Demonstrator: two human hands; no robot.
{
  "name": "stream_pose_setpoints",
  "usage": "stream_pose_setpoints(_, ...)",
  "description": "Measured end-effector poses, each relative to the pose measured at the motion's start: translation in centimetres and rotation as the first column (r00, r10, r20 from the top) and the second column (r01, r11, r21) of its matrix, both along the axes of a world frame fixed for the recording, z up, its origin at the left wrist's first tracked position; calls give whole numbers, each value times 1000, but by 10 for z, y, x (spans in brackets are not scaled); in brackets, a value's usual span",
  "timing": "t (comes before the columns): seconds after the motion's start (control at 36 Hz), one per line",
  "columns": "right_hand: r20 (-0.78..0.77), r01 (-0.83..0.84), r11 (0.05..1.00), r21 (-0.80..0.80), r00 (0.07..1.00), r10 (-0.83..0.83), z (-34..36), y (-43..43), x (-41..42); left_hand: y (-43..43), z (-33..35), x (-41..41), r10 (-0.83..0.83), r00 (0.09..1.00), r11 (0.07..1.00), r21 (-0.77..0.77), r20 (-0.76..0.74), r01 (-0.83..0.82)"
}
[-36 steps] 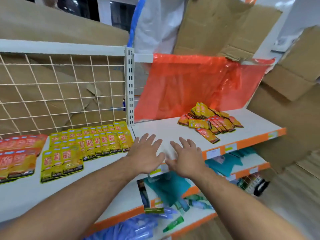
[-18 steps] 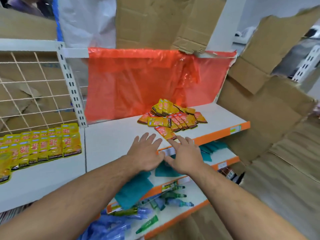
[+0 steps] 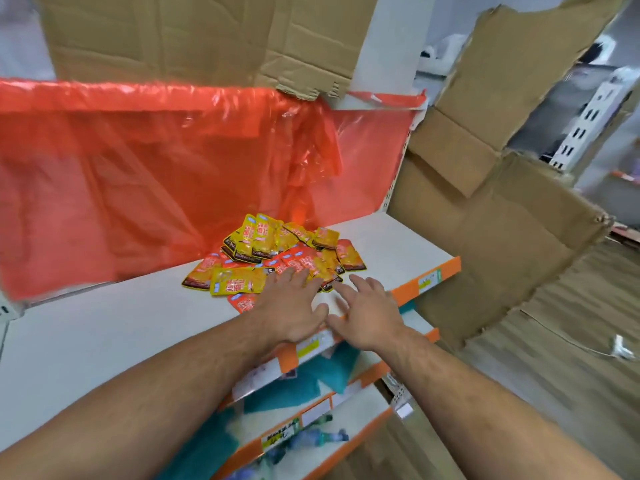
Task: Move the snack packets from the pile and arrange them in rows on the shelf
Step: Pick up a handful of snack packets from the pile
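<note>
**Pile of snack packets** (image 3: pixel 277 251): yellow and red packets, heaped loosely and overlapping, are found at the centre of the frame on the white shelf (image 3: pixel 121 323), close to its back. The near rim of the heap is met by both hands. One red packet (image 3: pixel 242 301) lies apart at the lower left of the heap, partly hidden by the left hand.

**Edges and room:** the shelf is closed at the back by a red plastic sheet (image 3: pixel 138 168), against which the heap nearly rests. The front is marked by an orange edge strip (image 3: pixel 450 268), just right of the hands. A wide bare stretch of shelf is seen left of the heap; a narrower one lies to its right, ended by cardboard panels (image 3: pixel 485 220). Lower shelves (image 3: pixel 349 420) with teal packets (image 3: pixel 277 393) are seen below.

**Left hand** (image 3: pixel 294 310): palm down, fingers straight and spread. The fingertips are laid on the red packets at the heap's near rim. Nothing is gripped.

**Right hand** (image 3: pixel 369 315): palm down beside the left, thumbs close together, fingers splayed. The forefinger reaches the heap's lower right corner; contact cannot be told. Nothing is gripped.
</note>
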State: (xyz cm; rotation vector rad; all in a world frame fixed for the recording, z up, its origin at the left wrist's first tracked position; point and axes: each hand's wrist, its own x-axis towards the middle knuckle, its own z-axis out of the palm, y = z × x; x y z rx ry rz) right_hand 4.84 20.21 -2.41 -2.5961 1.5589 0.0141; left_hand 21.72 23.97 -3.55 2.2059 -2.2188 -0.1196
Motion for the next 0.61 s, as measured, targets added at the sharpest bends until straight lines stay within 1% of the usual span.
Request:
stream_pose_setpoints(0.06, -15, -3, 1000, -2, 1000, 3, -1, -21, 0, -20, -3, -1, -18, 1000, 1000, 4, 2, 18)
stream_pose_setpoints(0.14, 5, -11, 1000, -10, 1000, 11, -2, -49, 2, -48, -3, 0, -28, 999, 1000, -12, 24, 28)
stream_pose_setpoints(0.31, -23, -77, 997, 19, 997, 77, -9, -94, 1, -85, -9, -7, 0, 1000, 1000, -19, 28, 1)
stream_pose_setpoints(0.36, -14, -102, 995, 17, 995, 102, -10, -111, 1, -97, -9, -7, 27, 999, 999, -35, 26, -26)
stream_pose_setpoints(0.47, -27, -177, 984, 33, 984, 178, -20, -142, -3, -114, -14, -15, 108, 994, 994, -19, 30, -107)
stream_pose_setpoints(0.61, -37, -328, 943, 53, 943, 330, -31, -174, -12, -118, -27, -33, 242, 965, 970, -56, 100, -238)
